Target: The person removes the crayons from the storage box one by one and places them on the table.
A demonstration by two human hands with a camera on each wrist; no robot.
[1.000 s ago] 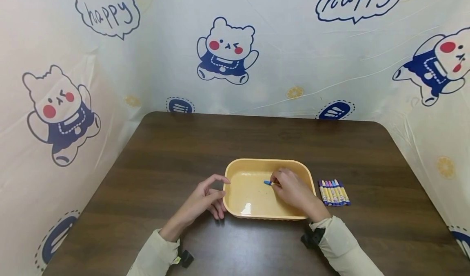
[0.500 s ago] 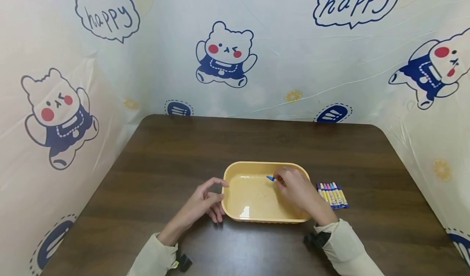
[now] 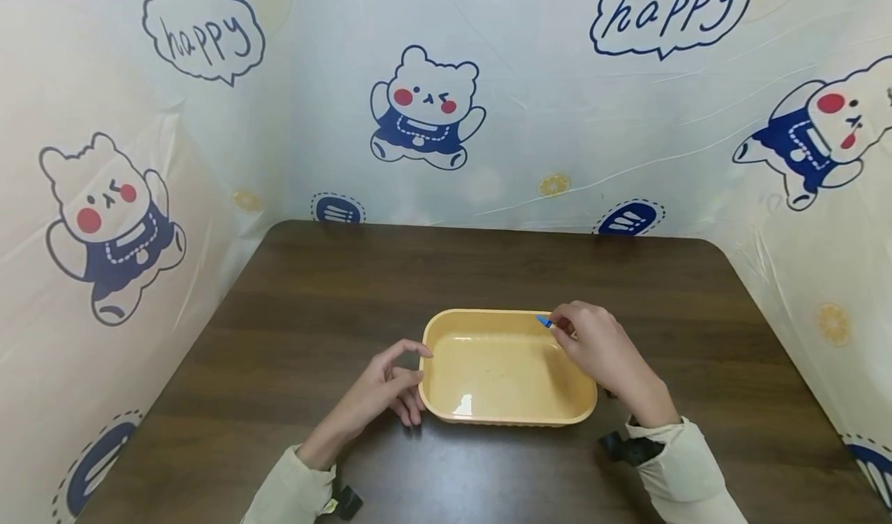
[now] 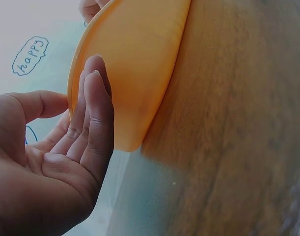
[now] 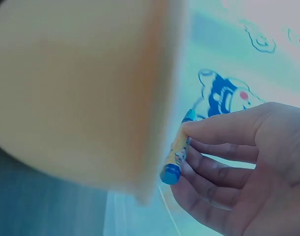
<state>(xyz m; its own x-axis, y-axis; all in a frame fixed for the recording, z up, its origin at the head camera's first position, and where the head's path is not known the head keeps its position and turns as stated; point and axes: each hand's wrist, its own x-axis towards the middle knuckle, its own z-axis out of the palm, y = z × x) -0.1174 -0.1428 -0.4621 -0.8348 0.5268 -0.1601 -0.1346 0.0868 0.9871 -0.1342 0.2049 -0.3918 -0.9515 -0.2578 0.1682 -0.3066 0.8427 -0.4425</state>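
A shallow yellow plastic basin [image 3: 498, 377] sits on the dark wood table, with nothing inside it. At its left end, my left hand [image 3: 386, 382] holds the rim between thumb and index finger, while the other fingers lie along the outer wall, as the left wrist view shows. Over the basin's right end, my right hand [image 3: 605, 346] pinches a blue crayon [image 5: 179, 147] with a pale printed wrapper. Its blue tip points left in the head view, and its blue end shows in the right wrist view, beside the blurred basin rim.
The brown table [image 3: 488, 268] stretches behind and to both sides of the basin. A light curtain [image 3: 502, 106] printed with bears hangs around it. My right hand and wrist cover most of the spot right of the basin.
My right hand has lifted the crayon up from the basin floor and moved right, over the right rim. It now hides the row of several crayons. My left hand stays at the rim.
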